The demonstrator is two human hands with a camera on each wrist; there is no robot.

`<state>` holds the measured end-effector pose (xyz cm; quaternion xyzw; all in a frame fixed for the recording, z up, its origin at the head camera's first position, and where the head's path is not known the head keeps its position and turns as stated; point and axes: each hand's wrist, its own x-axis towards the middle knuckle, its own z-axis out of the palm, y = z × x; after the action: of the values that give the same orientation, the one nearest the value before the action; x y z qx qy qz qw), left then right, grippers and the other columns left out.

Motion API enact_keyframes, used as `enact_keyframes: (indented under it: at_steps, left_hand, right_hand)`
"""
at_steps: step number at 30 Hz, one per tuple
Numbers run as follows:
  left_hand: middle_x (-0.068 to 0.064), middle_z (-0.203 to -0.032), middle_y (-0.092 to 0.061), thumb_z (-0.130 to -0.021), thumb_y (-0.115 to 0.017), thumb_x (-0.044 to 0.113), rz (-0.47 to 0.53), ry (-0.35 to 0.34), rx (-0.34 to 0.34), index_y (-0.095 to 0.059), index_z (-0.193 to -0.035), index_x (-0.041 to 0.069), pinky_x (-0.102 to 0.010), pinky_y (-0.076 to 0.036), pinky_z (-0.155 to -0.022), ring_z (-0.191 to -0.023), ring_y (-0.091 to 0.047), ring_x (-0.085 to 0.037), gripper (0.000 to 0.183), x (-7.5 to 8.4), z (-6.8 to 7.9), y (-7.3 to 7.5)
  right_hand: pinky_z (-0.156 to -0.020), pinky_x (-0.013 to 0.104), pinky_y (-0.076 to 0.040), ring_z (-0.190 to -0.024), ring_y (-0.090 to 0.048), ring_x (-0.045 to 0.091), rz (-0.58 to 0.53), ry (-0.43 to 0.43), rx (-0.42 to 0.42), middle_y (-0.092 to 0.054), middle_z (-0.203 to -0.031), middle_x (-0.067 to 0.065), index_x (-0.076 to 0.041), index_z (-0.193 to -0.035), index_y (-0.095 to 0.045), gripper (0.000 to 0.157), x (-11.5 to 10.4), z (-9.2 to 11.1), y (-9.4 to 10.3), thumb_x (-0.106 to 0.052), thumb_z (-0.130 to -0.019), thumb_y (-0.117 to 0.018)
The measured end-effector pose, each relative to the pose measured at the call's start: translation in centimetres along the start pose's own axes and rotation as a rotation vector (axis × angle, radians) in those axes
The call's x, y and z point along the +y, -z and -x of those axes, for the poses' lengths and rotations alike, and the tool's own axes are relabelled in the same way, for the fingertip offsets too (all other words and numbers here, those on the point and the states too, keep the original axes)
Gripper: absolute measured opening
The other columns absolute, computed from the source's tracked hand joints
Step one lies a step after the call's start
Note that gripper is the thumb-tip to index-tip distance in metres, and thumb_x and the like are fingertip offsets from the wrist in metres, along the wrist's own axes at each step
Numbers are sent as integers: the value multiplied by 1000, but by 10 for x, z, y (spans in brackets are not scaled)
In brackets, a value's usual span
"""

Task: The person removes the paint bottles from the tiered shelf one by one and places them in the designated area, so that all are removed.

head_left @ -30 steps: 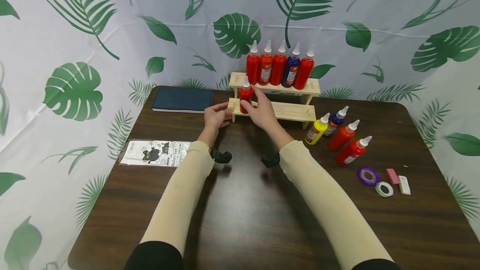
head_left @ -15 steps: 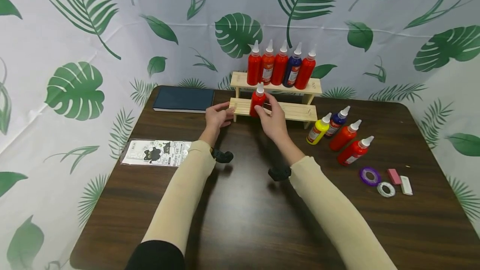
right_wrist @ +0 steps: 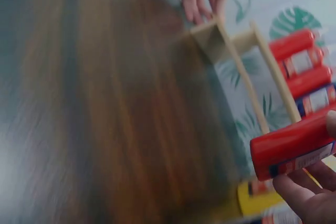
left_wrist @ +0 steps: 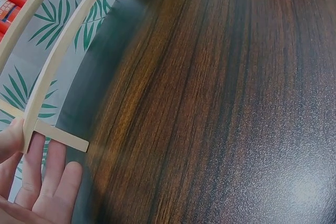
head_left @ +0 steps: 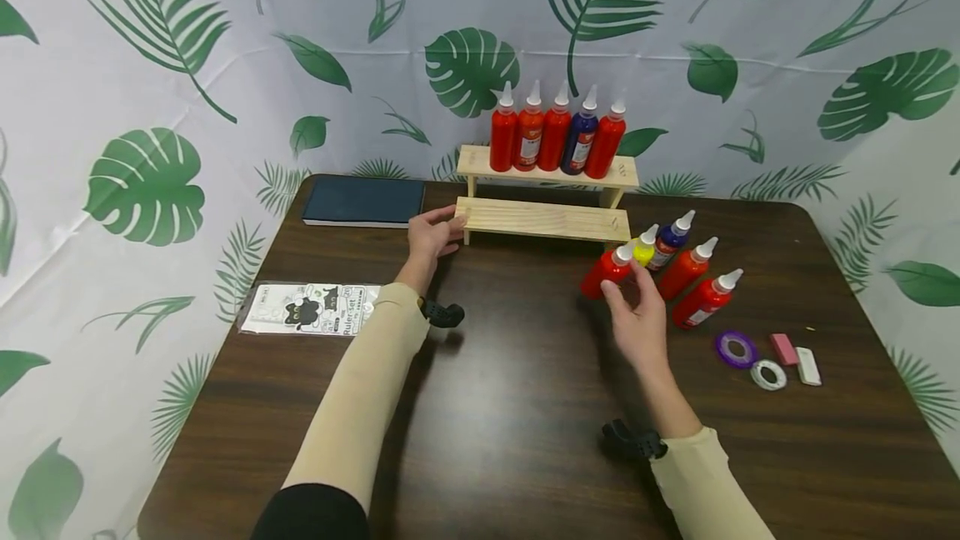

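Note:
My left hand [head_left: 431,242] grips the left end of a two-step wooden rack [head_left: 540,218]; the left wrist view shows the thumb on the board's edge and fingers [left_wrist: 55,163] by its leg. My right hand [head_left: 642,319] holds a red squeeze bottle [head_left: 602,275] with a white nozzle, tilted, right of the rack's lower step. In the right wrist view the bottle [right_wrist: 294,142] lies between thumb and fingers. That bottle partly hides a yellow bottle [head_left: 643,251] in the head view. Several bottles, red ones [head_left: 554,140] and a dark blue one [head_left: 581,142], stand on the upper step.
Right of the rack stand a dark blue bottle [head_left: 670,244] and two red bottles [head_left: 684,275]. Nearer lie purple tape [head_left: 736,350], white tape [head_left: 768,375] and two small blocks, pink [head_left: 784,349] and white [head_left: 808,366]. A dark notebook [head_left: 363,201] and ruler set [head_left: 307,308] lie left.
My right hand has lifted the red bottle off the lower step and carried it right and toward me, in front of the yellow bottle. My left hand has stayed at the rack.

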<state>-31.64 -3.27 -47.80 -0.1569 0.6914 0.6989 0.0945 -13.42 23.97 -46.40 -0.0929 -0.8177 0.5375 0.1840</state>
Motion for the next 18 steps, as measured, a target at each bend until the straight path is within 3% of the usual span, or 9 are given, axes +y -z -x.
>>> enact_keyframes:
  at_steps: [4,8,18]
  left_hand:
    - [-9,-100,-73,-84,-75,18,-3,-14,-2,-71,-115,17,-38,-58,-75,-85,-72,-21,31,0,0,0]
    - [-9,-99,-73,-83,-76,18,-6,-7,5,-72,-114,18,-38,-58,-75,-84,-72,-21,31,-1,1,0]
    - [-9,-100,-73,-83,-76,17,0,-4,9,-72,-113,18,-38,-58,-75,-83,-72,-21,31,-1,-2,0]
  right_hand:
    - [-97,49,-46,-125,-49,28,111,-68,52,-51,-139,13,-7,-141,-44,51,15,10,20,-18,-94,-62]
    - [-93,52,-47,-127,-47,33,216,-67,111,-48,-142,17,-2,-141,-43,51,26,10,32,-15,-95,-60]
    - [-101,53,-41,-127,-47,39,308,-10,195,-49,-139,21,1,-139,-45,49,40,2,30,-14,-94,-60]
